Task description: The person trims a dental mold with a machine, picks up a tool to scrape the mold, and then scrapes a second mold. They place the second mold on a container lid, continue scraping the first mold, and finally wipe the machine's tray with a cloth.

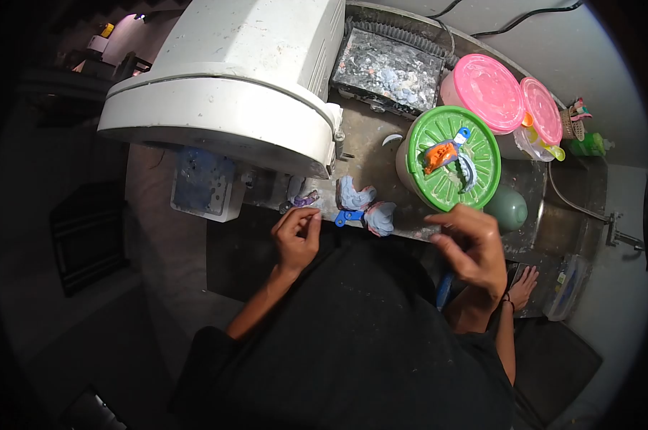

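Note:
My left hand (299,236) is at the counter's front edge, fingers and thumb pinched together; anything between them is too small to make out. Just past its fingertips lies a small purple-and-white piece (307,198). To its right sit pale blue lumps like dental impressions (356,193), (379,217), with a blue tray handle (349,217) between them. My right hand (474,247) hovers in front of the green-lidded bucket (413,168), thumb and index finger apart, holding nothing visible. On that lid rest a blue-handled dental impression tray with orange material (441,155) and a pale curved impression (468,174).
A large white machine housing (227,107) overhangs the left; a water-filled tub (227,203) sits below. Behind are a debris-covered black box (388,72) and pink-lidded tubs (489,93), (541,111). A green bowl (508,209) and another person's hand (522,288) are at right.

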### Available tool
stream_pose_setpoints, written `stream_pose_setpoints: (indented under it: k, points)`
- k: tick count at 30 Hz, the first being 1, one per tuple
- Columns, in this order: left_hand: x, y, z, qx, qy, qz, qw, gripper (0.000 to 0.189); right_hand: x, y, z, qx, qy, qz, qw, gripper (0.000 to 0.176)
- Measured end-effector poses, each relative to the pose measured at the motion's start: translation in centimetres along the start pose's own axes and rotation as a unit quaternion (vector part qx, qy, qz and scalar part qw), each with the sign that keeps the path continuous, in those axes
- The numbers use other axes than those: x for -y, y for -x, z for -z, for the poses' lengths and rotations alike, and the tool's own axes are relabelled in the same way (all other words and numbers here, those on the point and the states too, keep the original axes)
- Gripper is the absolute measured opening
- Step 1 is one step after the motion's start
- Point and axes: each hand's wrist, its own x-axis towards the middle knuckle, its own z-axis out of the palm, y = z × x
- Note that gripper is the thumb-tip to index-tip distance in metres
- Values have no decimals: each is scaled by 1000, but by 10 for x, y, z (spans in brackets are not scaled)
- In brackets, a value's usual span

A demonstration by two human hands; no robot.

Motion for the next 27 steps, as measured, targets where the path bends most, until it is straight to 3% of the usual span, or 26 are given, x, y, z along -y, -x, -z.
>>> stream_pose_setpoints:
  k: [3,5,12,18,21,27]
  points:
    - [16,8,13,-24,-19,41,999,4,-9,-7,-29,122,21,69,990,19]
    - [22,4,17,-46,-25,51,997,3,-13,-11,-50,182,84,57,978,14]
    - [48,-3,38,-99,-114,122,981,23,-32,-11,-79,205,190,-24,960,19]
    - [52,-24,17,-66,-282,-59,955,44,-28,-16,-86,176,200,-13,964,20]
    - [58,-25,10,-82,-273,-35,958,44,-28,-17,-91,184,199,-2,963,20]
    - [45,-3,20,-94,-281,-122,947,35,-22,-16,-100,183,147,20,972,18]
